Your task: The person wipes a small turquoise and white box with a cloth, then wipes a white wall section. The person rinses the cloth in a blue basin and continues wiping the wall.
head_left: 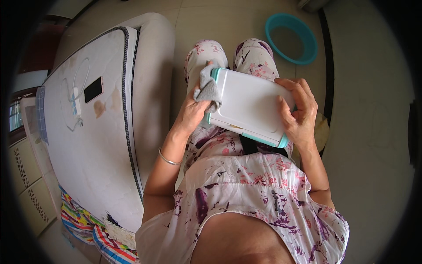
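- Nearest camera: my floral top (237, 180), then the white box with teal edges (250, 103), straight out over my lap, top face up.
- Box lies between my hands. Long axis left to right, skewed: left end farther, right end nearer me.
- Left hand (190, 112): at left end, closed around a grey cloth (208, 90), cloth bunched against the teal edge there.
- Right hand (303, 112): at right end, half curled, thumb on top face, index fingertip by far right corner. Can't tell if other fingers grip underneath.
- So neither hand is clearly nearer; both touch, at opposite short ends. Only the left has cloth; most of the top face between them is uncovered.
- Teal strip (259, 140) on the near long side, toward my belly, clear of both hands.
- Floral trousers (205, 53) beneath, knees beyond box.
- Far right: teal basin (313, 48) on the floor.
- Left: pale mattress (105, 145) with phone (93, 90) and white power strip (76, 103).
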A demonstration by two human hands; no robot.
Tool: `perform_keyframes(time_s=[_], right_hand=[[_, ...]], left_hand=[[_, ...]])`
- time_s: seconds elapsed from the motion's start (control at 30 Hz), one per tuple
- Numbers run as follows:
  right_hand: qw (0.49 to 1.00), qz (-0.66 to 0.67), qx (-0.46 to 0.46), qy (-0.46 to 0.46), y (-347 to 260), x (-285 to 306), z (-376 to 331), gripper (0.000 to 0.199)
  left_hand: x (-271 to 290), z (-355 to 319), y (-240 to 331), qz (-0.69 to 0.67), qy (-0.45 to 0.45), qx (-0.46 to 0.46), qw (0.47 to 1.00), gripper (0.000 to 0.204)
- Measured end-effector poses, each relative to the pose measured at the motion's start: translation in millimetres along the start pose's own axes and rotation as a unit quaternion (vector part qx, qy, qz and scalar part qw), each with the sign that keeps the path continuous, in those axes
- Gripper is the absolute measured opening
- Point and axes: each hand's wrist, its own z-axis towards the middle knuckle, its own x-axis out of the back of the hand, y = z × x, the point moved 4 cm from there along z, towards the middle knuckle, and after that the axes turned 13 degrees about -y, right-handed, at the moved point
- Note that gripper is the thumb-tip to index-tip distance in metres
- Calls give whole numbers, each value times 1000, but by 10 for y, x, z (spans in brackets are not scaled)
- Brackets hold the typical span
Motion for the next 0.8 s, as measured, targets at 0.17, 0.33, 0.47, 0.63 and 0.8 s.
perform_keyframes(time_s=[0.17,0.33,0.47,0.63,0.8], right_hand=[[1000,-3,-4,0,-14,-1,-1,26],[999,25,-44,3,22,37,-53,23],[998,55,-22,3,122,93,-58,21],[998,55,-18,-4,122,115,-44,22],[1000,23,15,-15,-19,13,-15,24]], left_hand=[[57,134,54,-94,-3,57,994,47],[90,106,25,-120,-60,33,990,50],[20,-32,66,-82,-91,-27,992,62],[-9,6,108,-24,-63,-29,997,51],[45,72,50,-11,4,-26,1000,27]])
